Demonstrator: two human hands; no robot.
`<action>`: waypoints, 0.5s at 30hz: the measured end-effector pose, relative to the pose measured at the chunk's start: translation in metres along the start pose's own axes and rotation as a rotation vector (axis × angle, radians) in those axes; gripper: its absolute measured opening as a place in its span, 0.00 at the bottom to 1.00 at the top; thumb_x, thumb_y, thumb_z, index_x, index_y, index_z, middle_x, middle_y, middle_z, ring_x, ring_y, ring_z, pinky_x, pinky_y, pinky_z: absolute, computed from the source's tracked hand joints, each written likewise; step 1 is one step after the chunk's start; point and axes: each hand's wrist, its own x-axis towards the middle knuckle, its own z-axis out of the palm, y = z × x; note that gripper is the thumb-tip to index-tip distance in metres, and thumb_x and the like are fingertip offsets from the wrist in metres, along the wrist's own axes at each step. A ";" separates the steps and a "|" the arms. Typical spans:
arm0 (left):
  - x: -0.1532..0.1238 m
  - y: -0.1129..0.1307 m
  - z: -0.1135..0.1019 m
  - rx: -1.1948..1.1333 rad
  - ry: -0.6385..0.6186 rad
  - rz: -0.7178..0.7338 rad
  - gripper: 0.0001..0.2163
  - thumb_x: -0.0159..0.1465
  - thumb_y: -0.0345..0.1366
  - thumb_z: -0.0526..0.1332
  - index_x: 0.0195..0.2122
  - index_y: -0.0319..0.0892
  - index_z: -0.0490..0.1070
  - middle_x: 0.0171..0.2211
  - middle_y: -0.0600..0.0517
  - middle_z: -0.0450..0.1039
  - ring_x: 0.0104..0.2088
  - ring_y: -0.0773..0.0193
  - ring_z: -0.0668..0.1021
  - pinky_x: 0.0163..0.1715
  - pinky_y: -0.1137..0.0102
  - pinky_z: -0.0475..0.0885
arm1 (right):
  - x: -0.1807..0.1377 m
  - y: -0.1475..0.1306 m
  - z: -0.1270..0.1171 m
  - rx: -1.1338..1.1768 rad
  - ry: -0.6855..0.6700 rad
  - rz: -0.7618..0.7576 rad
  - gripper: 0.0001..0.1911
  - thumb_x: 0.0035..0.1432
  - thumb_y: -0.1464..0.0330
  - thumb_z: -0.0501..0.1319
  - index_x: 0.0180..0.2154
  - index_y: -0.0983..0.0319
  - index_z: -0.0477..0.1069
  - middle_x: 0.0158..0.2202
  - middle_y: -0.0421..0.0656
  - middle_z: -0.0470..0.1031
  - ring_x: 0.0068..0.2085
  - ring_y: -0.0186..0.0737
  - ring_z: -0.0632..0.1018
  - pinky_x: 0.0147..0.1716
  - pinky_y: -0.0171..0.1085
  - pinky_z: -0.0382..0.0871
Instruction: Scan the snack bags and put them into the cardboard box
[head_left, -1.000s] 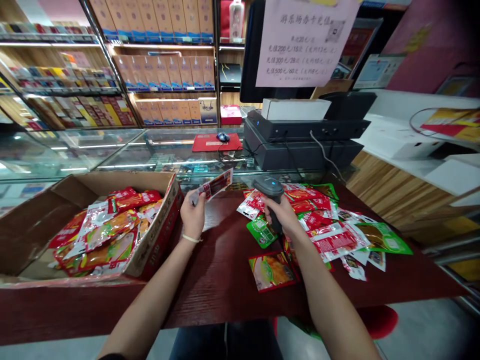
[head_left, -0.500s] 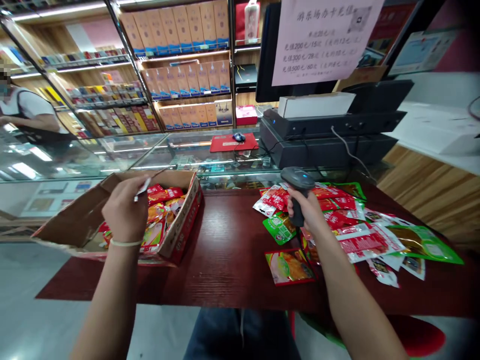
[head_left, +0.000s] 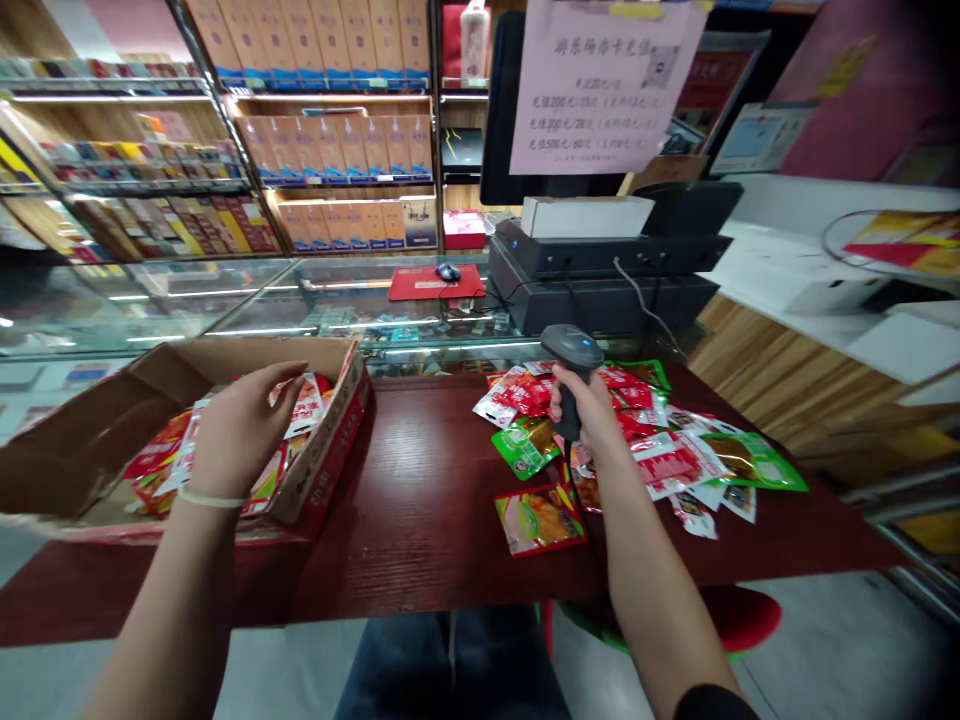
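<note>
My left hand [head_left: 244, 425], with a pale band at the wrist, hovers over an open cardboard box [head_left: 337, 440]. Its fingers are apart and nothing shows between them. Red and white snack packets [head_left: 159, 460] lie inside the box, partly hidden behind that hand. My right hand [head_left: 589, 405] is wrapped round the handle of a dark barcode scanner [head_left: 574, 350], whose top shows a small blue light. Beneath and beside the scanner is a spread of red, white and green snack packets [head_left: 675, 460]. One packet with a food picture [head_left: 538, 520] lies nearer the table's front edge.
The dark red wooden table [head_left: 420, 500] carries the box and the packets. Behind it is a glass counter [head_left: 330, 300] with a mouse on a red mat [head_left: 405, 284]. A monitor bearing a printed sheet [head_left: 600, 90] and a black cash register unit [head_left: 600, 295] stand further back.
My left hand has let go of a small white packet and opened over the box. A red and white packet shows there now. The view has turned right; my right hand still holds the scanner.
</note>
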 end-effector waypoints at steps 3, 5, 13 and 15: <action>-0.001 0.044 -0.003 -0.066 0.044 0.098 0.15 0.67 0.44 0.54 0.50 0.48 0.74 0.45 0.51 0.79 0.43 0.55 0.80 0.42 0.64 0.72 | 0.001 -0.008 -0.011 -0.051 0.013 -0.021 0.15 0.51 0.58 0.67 0.27 0.59 0.65 0.16 0.33 0.66 0.13 0.30 0.66 0.11 0.29 0.61; 0.002 0.076 0.008 -0.186 0.032 0.170 0.15 0.67 0.43 0.54 0.50 0.48 0.74 0.45 0.51 0.79 0.43 0.57 0.80 0.43 0.65 0.73 | 0.000 -0.014 -0.018 -0.077 0.040 -0.028 0.15 0.50 0.58 0.67 0.29 0.58 0.65 0.16 0.33 0.66 0.13 0.30 0.65 0.10 0.30 0.60; 0.017 0.200 0.128 -0.580 -0.187 0.393 0.13 0.67 0.38 0.55 0.49 0.43 0.73 0.48 0.48 0.77 0.48 0.59 0.78 0.50 0.65 0.71 | 0.001 -0.029 -0.061 -0.105 0.256 -0.028 0.18 0.49 0.56 0.68 0.26 0.57 0.62 0.14 0.33 0.66 0.12 0.31 0.66 0.09 0.30 0.60; 0.017 0.229 0.159 -0.646 -0.256 0.436 0.14 0.66 0.35 0.55 0.50 0.43 0.72 0.49 0.47 0.76 0.50 0.57 0.76 0.52 0.63 0.70 | 0.002 -0.031 -0.077 -0.075 0.329 -0.031 0.18 0.48 0.55 0.68 0.28 0.57 0.62 0.15 0.32 0.66 0.12 0.31 0.66 0.09 0.30 0.60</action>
